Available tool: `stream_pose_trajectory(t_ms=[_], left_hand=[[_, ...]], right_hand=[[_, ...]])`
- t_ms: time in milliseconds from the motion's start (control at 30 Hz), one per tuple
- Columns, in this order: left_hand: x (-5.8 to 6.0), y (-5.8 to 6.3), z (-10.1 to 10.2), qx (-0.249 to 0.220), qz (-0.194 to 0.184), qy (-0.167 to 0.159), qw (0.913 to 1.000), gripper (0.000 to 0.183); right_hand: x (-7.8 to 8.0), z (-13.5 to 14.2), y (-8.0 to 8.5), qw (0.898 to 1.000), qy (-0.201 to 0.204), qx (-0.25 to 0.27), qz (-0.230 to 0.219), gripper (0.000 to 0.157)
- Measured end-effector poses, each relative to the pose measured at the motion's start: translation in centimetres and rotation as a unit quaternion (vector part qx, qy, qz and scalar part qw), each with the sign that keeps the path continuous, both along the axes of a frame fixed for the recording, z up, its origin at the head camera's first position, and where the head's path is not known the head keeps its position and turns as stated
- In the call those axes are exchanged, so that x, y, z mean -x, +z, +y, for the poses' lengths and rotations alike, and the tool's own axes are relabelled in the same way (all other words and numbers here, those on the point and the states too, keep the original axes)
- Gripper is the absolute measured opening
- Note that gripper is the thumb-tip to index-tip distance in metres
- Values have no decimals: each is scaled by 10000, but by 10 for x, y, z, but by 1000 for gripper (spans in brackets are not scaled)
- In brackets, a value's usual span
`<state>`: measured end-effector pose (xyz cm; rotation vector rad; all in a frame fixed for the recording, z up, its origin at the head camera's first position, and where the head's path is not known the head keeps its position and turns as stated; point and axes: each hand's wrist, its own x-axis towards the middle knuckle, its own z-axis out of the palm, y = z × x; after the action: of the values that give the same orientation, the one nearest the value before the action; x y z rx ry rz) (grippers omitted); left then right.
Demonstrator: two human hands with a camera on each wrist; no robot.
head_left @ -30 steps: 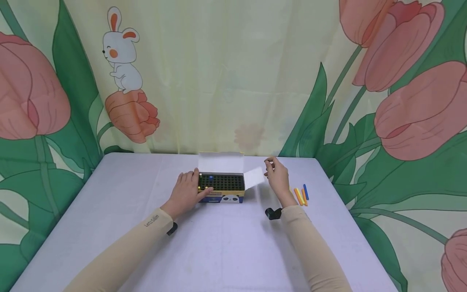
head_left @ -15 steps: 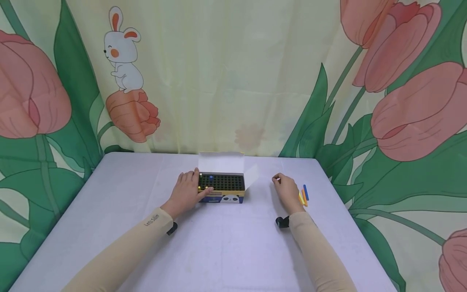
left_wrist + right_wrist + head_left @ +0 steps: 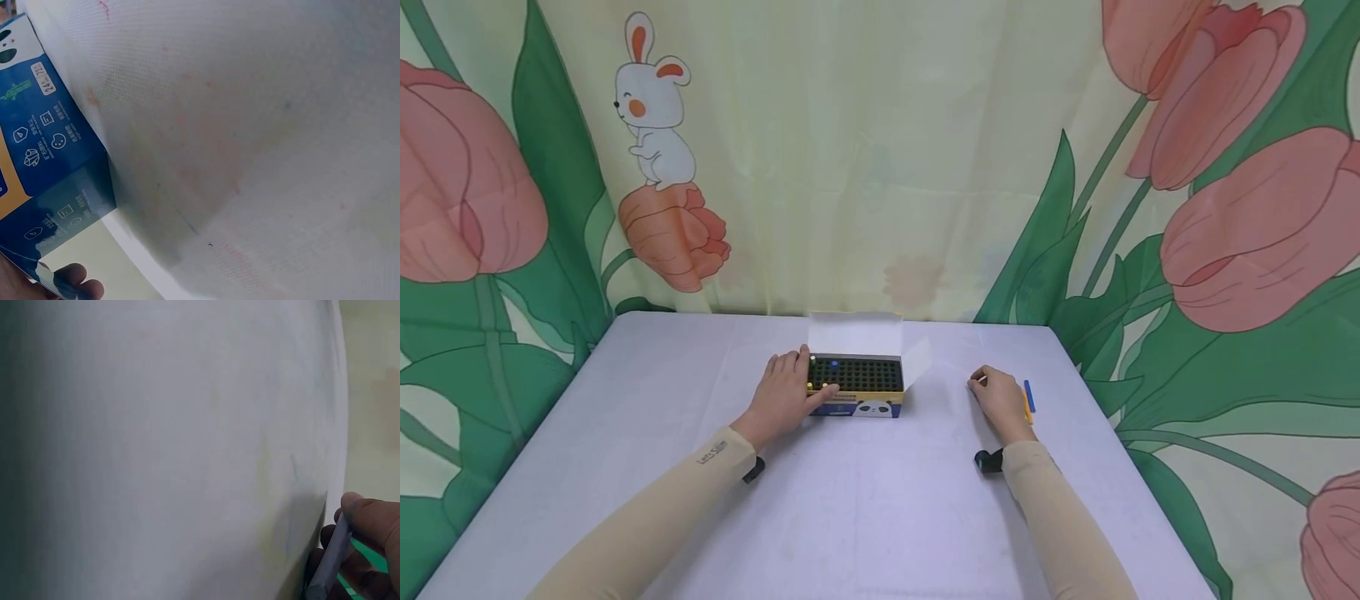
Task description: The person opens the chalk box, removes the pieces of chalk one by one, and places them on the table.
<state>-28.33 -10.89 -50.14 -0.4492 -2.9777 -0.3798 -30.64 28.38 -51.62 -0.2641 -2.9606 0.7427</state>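
In the head view my left hand (image 3: 777, 389) holds the left end of an open blue and yellow chalk box (image 3: 877, 408), its thumb along the front edge. The left wrist view has fingertips (image 3: 74, 274) at a blue side flap of this box. A black insert (image 3: 868, 375) full of round holes fills the box; a blue chalk (image 3: 834, 364) and a few white and yellow ones stand near its left end. To the right of the box, low over the table, my right hand (image 3: 997, 400) pinches a greyish chalk stick (image 3: 332, 559) between thumb and fingers.
A blue stick (image 3: 1029, 396) and an orange stick (image 3: 1027, 410) lie right beside my right hand, the orange partly hidden by it. White lid flaps (image 3: 855, 333) stand up behind the box and at its right end. A white cloth (image 3: 865, 508) covers the table, with a flowered curtain behind.
My right hand has moved right and toward me, away from the box's side flap, down beside the loose sticks, now covering some of them. The left hand and box have stayed put.
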Motion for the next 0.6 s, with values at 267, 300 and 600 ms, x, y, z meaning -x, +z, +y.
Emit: stream_pose_trajectory(t_ms=[267, 300, 600], left_hand=[[0, 0, 0, -22, 44, 22, 10000, 103], [0, 0, 0, -23, 43, 16, 10000, 103], [1, -2, 0, -40, -14, -15, 10000, 105]], right_hand=[[2, 13, -1, 9999, -114, 36, 23, 18], [2, 15, -2, 9999, -127, 44, 0, 18], [0, 23, -1, 9998, -139, 109, -59, 17]])
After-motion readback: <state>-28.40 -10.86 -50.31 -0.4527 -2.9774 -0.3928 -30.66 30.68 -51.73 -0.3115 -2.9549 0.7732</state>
